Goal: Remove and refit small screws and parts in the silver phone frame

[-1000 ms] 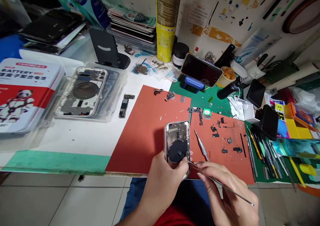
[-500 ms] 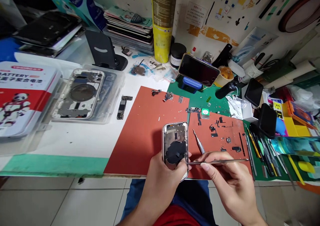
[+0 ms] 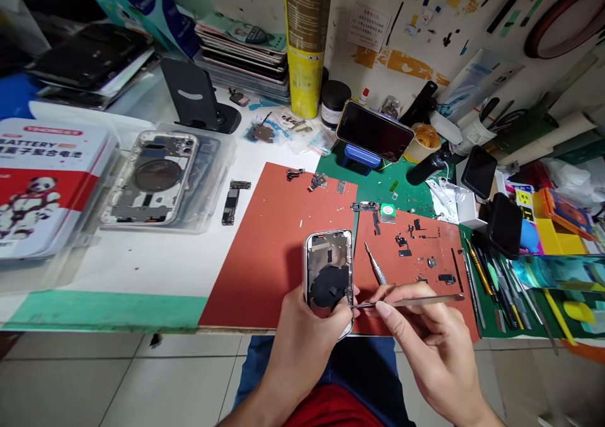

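Observation:
My left hand (image 3: pixel 312 326) grips a phone housing (image 3: pixel 329 250) by its lower end, the thumb lying over the inside near the right edge. The housing has a silvery frame and a round black pad inside. My right hand (image 3: pixel 432 332) pinches a thin metal pry tool (image 3: pixel 416 300), held nearly level. Its tip meets the right edge of the housing beside my left thumb; the exact contact is too small to make out. A silver screwdriver (image 3: pixel 375 264) lies on the red mat (image 3: pixel 258 257) just beyond my right hand.
Small phone parts (image 3: pixel 404 244) are scattered over the mat's right side. A logic board (image 3: pixel 230 203) and a second phone housing (image 3: pixel 149 178) lie to the left. At the back stand a spray can (image 3: pixel 307 49) and a propped phone (image 3: pixel 375 131). Several tools (image 3: pixel 503 288) lie at right.
The pry tool has turned slightly in my right hand, showing a wider flat side, its outer end a little nearer. The housing has shifted very slightly left and both hands keep their hold.

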{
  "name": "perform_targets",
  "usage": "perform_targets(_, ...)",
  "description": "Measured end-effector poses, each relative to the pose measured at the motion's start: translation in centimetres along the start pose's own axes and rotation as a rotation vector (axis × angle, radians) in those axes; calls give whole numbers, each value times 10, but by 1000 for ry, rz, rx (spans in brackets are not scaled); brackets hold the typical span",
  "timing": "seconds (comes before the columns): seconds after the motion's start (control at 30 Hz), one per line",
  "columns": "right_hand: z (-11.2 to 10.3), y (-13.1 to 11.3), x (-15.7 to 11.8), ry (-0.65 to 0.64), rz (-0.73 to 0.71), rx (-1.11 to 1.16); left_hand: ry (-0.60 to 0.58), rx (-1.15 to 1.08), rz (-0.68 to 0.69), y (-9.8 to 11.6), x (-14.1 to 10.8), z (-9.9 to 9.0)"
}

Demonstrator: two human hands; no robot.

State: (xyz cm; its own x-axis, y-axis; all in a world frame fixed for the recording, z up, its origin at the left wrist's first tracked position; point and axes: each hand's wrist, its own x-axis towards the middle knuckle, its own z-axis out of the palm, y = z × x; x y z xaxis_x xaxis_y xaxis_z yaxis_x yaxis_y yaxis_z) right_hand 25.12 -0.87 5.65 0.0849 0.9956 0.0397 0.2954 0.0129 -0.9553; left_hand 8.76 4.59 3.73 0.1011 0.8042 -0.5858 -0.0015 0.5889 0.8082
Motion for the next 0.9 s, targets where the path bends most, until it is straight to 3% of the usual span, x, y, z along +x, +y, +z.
perform_targets(0.5, 4, -1, -3, 30, 122, 39, 1, 21, 21, -5, 0, -2)
perform_targets(0.9, 3, -1, -4, 18, -131, -157, -56, -24, 25, -10, 4, -3)
